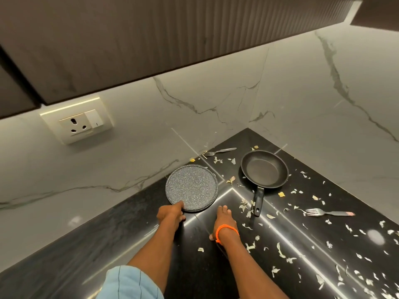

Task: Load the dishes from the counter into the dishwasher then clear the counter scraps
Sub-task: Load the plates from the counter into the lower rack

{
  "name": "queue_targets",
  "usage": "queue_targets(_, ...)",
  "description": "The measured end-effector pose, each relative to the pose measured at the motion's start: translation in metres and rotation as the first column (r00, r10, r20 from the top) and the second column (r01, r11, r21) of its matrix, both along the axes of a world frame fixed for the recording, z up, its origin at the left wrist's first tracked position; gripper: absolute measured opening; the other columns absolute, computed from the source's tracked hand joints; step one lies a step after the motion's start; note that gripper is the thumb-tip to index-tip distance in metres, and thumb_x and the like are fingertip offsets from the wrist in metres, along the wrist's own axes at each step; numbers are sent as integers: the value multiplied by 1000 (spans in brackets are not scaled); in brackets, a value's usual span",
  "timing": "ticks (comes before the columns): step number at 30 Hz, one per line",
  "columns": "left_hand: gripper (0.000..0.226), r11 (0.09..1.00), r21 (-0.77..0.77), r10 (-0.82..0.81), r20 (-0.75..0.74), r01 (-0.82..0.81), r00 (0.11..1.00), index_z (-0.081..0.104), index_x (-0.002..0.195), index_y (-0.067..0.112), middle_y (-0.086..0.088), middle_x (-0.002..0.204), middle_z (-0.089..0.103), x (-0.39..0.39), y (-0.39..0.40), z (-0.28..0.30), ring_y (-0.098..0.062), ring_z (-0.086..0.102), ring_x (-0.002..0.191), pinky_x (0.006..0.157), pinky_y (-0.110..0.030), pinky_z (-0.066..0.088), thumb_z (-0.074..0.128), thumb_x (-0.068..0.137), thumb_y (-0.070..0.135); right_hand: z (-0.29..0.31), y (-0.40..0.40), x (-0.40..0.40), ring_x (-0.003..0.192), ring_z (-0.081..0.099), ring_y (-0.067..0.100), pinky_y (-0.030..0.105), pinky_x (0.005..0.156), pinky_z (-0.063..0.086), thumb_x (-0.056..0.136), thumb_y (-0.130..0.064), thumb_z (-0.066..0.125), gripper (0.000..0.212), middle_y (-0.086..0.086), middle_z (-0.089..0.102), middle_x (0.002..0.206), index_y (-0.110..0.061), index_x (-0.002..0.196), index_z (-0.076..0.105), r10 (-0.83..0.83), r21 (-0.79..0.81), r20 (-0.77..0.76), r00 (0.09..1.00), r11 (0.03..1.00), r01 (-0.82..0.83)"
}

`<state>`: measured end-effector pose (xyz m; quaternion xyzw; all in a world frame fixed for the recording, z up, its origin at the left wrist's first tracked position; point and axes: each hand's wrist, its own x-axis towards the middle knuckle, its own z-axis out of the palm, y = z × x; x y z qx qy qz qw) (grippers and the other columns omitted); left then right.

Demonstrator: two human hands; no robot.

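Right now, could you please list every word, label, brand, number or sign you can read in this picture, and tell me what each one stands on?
No readable text anywhere in this view.
White wall socket plate with its switch: one small dark mark on the switch, too small to read.
Round speckled grey plate, black non-stick frying pan, two metal forks and black stone counter: no lettering visible.

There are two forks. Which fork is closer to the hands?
The fork on the right, past the frying pan's handle, is closer to the right hand. The other fork lies farther off, by the back wall.
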<state>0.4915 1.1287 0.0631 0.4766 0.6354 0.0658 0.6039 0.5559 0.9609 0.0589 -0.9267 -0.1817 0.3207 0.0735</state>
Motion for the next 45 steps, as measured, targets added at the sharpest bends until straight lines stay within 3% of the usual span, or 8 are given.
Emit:
queue_targets(8,15,999,44,2,238,-13,971,68,95,12,-7,99,70,-17,7,20,-22,70,88,65,-34,62,65,81,13,9,-4,10,151,18,29,40,119,30,71,-29,88,111,8,10,166,-11,155,19,34,50,-10,999,998,-34)
queue_targets(12,18,991,134,-67,333,23,940,71,96,16,-5,95,74,-14,12,40,-20,73,84,69,-38,64,61,86,4,26,-24,30,121,57,25,32,99,49,68,-33,90,81,4,56,139,-16,138,52,-32,146,-147,989,988,54)
queue_targets(15,9,957,278,-184,352,85,918,74,84,18,-6,84,77,-15,16,48,-17,73,77,69,-44,65,66,83,12,33,-50,29,92,60,16,23,72,51,75,-27,87,57,2,63,112,-15,121,57,-157,244,-248,956,945,218)
queue_targets(20,29,736,647,-399,178,198,900,50,58,8,7,51,40,-19,7,53,-8,33,51,50,-27,29,68,73,24,36,-99,7,108,60,22,30,91,48,76,-28,85,60,11,64,126,-7,128,62,-301,283,-173,938,897,340)
queue_targets(27,19,663,667,-503,61,339,862,66,60,8,7,47,48,-13,-24,78,-9,44,48,50,-26,37,67,74,21,61,-141,-11,106,62,21,29,89,49,75,-25,84,56,6,66,124,-11,125,64,-463,406,-68,884,796,449)
queue_targets(33,17,641,616,-664,146,458,733,69,64,5,2,54,54,-2,-88,108,-10,45,53,53,-27,38,63,79,8,94,-183,-24,124,57,25,33,99,44,78,-26,78,66,3,60,137,-19,139,55,-616,601,-19,788,623,501)
queue_targets(42,19,512,519,-853,213,685,476,76,68,12,6,54,52,-11,-280,108,-12,43,57,57,-29,32,57,72,11,104,-359,-110,90,67,17,28,74,48,85,-38,73,20,-8,70,90,-25,99,67,-825,716,-71,560,349,605)
queue_targets(45,23,369,502,-929,182,782,321,73,61,12,6,52,52,-30,-361,110,-12,43,55,53,-26,32,57,76,3,108,-435,-156,76,63,15,33,70,50,87,-55,66,35,-7,68,78,-20,81,63,-902,746,-32,430,265,611)
